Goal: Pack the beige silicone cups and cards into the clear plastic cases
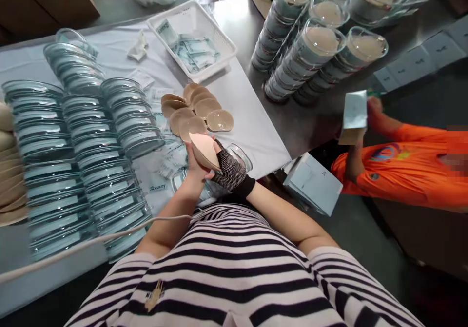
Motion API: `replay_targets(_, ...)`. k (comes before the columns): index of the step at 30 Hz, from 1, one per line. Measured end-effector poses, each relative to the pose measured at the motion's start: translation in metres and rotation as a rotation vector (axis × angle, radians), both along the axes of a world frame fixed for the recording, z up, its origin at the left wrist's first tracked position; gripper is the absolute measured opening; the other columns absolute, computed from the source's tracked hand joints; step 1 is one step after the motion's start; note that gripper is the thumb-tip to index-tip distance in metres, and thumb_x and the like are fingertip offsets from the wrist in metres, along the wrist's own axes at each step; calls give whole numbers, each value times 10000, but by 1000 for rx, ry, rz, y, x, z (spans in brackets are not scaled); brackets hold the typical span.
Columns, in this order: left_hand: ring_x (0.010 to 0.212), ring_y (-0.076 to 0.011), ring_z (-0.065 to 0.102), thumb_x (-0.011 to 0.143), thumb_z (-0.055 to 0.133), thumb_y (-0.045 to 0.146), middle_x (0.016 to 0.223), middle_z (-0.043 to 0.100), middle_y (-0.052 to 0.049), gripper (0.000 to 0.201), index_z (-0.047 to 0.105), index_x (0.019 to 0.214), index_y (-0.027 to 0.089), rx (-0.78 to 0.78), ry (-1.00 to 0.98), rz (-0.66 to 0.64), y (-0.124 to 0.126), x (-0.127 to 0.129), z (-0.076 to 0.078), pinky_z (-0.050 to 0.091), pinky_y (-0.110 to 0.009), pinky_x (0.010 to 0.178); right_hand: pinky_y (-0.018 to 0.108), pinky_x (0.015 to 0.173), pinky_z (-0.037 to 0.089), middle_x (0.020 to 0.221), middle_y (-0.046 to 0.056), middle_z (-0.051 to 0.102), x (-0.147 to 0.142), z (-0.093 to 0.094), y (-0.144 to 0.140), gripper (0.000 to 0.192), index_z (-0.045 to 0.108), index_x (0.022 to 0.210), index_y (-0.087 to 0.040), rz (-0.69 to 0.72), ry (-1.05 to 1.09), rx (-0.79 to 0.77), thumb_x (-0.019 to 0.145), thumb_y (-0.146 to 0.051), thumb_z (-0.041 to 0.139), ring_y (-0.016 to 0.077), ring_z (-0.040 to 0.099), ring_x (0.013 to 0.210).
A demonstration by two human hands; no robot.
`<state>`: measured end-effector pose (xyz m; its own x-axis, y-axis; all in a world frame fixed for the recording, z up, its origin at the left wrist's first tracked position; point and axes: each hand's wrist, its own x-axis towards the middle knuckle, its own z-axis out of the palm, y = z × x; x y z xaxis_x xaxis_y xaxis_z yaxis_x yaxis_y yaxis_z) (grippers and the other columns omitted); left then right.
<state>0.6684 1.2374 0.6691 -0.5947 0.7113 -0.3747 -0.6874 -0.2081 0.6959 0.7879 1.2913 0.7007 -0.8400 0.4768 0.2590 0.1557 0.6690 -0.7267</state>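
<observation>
Head view: risk noted that the beige pad (204,150), pinched only at its edges above the clear tray (239,157) near the worktop (256,132) edge, may slip, as left hand (193,168) and gloved right hand (230,171) fingers curl half-closed around it.

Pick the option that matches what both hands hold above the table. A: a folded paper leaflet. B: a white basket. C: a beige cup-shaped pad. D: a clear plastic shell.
C: the left hand and the gloved right hand together grip one beige cup-shaped pad, like the loose pile of pads on the table.
</observation>
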Motion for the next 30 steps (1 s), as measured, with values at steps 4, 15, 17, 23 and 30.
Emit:
replay_targets(4, 1152, -278, 602, 845, 249, 847, 1280, 610, -116, 792, 507, 1322, 271, -20, 167, -59, 4, 9, -8, 553, -388, 792, 406, 953, 532, 1213, 164, 691, 16, -1, 26, 480, 599, 1291, -112, -238, -183, -107, 929, -411, 501, 288, 674, 1081)
replay_targets(15, 1154, -267, 559, 945, 502, 292, 1135, 693, -95, 251, 698, 1088, 226, -147, 1975, -906, -28, 5, -56, 372, -453, 1059, 385, 914, 569, 1181, 135, 713, 153, -69, -42, 481, 630, 1273, -170, -791, -281, -70, 923, -425, 421, 268, 685, 1078)
replay_targets(17, 1156, -284, 557, 942, 515, 342, 1183, 670, -117, 309, 648, 1187, 209, -203, 2047, -922, -26, 8, -55, 351, -459, 1060, 370, 936, 569, 1257, 115, 685, 159, -91, -61, 500, 586, 1355, -180, -769, -340, -71, 931, -391, 428, 263, 667, 1138)
replay_targets(23, 1073, -338, 562, 749, 692, 644, 1036, 671, -147, 596, 619, 1080, 153, -351, 2069, -965, -17, 21, -53, 323, -486, 1047, 343, 957, 552, 1324, 119, 649, 137, -130, -71, 507, 556, 1404, -141, -737, -501, -152, 944, -324, 444, 258, 670, 1125)
replay_targets(30, 963, -313, 608, 698, 804, 532, 937, 672, -117, 497, 659, 1022, 184, -268, 1827, -943, -10, 17, -60, 428, -435, 917, 323, 964, 518, 1351, 124, 628, 90, -115, -50, 486, 516, 1422, -170, -559, -557, -122, 944, -257, 502, 233, 636, 1153)
